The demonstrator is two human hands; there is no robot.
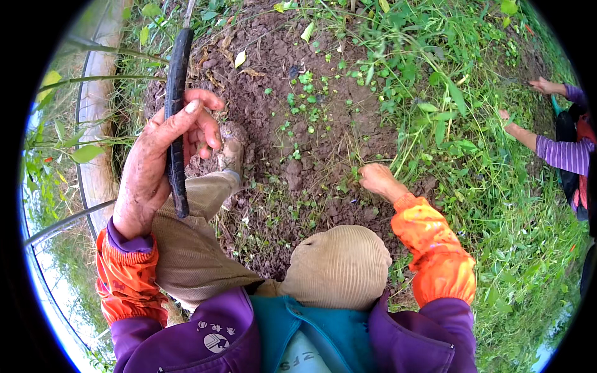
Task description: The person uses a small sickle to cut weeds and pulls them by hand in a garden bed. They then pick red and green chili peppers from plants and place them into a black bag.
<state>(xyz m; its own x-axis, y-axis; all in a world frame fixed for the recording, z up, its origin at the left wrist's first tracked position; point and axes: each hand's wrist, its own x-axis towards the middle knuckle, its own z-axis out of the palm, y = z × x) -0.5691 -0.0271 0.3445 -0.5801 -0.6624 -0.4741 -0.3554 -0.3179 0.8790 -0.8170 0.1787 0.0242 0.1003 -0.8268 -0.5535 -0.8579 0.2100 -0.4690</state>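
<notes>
My left hand [161,140] is raised at the left above my bent leg. A black, ribbed tool handle [176,116] lies between its thumb and palm, with a thin metal shaft [189,13] running up out of view. The fingers are partly curled. My right hand [378,179], closed, is low at the soil right of centre, against thin green weed stems [406,156]; whether stems are inside the fist is hard to tell. Brown soil [280,135] with small green seedlings [305,88] lies between my hands. Both forearms wear orange sleeve covers.
Dense green weeds [489,196] cover the right side. At the far right is another person, with a striped sleeve [562,154] and bare hands low among the weeds. Leafy stems [121,79], a pale plastic sheet [95,116] and a metal bar [70,223] are at the left.
</notes>
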